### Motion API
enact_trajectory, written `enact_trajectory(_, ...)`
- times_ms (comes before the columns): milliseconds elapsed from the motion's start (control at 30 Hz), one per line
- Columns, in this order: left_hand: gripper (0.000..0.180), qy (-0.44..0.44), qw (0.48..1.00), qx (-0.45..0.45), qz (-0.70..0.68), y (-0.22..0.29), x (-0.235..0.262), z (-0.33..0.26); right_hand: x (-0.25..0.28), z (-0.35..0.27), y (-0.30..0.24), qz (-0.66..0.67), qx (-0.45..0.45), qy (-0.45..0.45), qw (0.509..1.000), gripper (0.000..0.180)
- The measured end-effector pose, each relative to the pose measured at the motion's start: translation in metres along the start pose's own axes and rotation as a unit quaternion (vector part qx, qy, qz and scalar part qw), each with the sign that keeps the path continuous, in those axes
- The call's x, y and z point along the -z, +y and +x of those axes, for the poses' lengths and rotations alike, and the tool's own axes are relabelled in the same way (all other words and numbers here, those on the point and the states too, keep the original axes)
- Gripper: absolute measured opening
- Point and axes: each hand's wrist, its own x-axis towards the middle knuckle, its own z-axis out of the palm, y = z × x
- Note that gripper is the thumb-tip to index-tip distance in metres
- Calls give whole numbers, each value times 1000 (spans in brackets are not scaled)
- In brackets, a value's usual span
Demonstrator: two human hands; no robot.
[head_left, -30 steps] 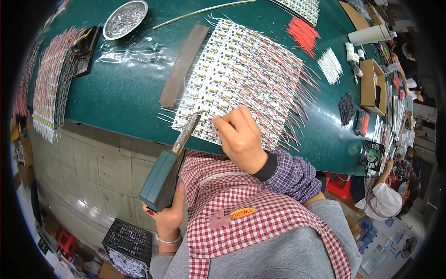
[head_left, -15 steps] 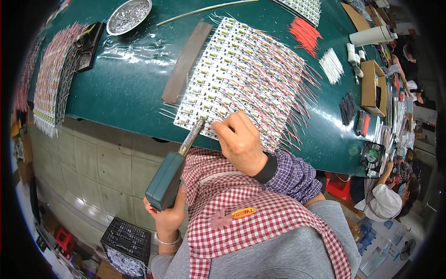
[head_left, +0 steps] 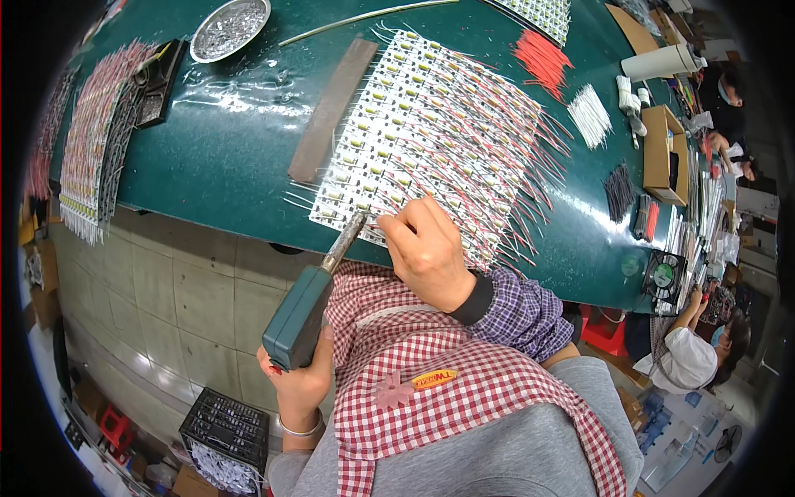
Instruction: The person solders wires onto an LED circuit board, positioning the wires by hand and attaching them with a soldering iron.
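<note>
My left hand (head_left: 296, 383) grips the teal handle of a soldering iron (head_left: 308, 302), whose metal tip touches the near edge of a white panel of small circuit boards (head_left: 431, 137) with red and white wires sticking out to the right. My right hand (head_left: 427, 253) rests on that near edge right beside the tip, fingers pinched on what looks like a thin wire; the wire itself is too small to see clearly. The panel lies on a green table (head_left: 240, 157).
A brown strip (head_left: 331, 108) lies left of the panel. A metal dish (head_left: 229, 27) and stacked panels (head_left: 91, 149) sit at the far left. Loose red wires (head_left: 542, 58), white wires (head_left: 590, 114), a cardboard box (head_left: 660, 153) and a small fan (head_left: 662, 275) are at right, where other people work.
The soldering iron and my left hand have shifted slightly right along the panel's near edge. My right hand stays pinched beside the tip.
</note>
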Motion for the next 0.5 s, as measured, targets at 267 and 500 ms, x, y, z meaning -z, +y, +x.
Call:
enact_trajectory(267,33,24,999,-35,20,-20,8,-13,0,-1,0,-5,5,-4,1000,20)
enact_trajectory(500,30,53,998,27,-9,-12,3,-14,3,-3,0,-5,-2,-4,1000,21)
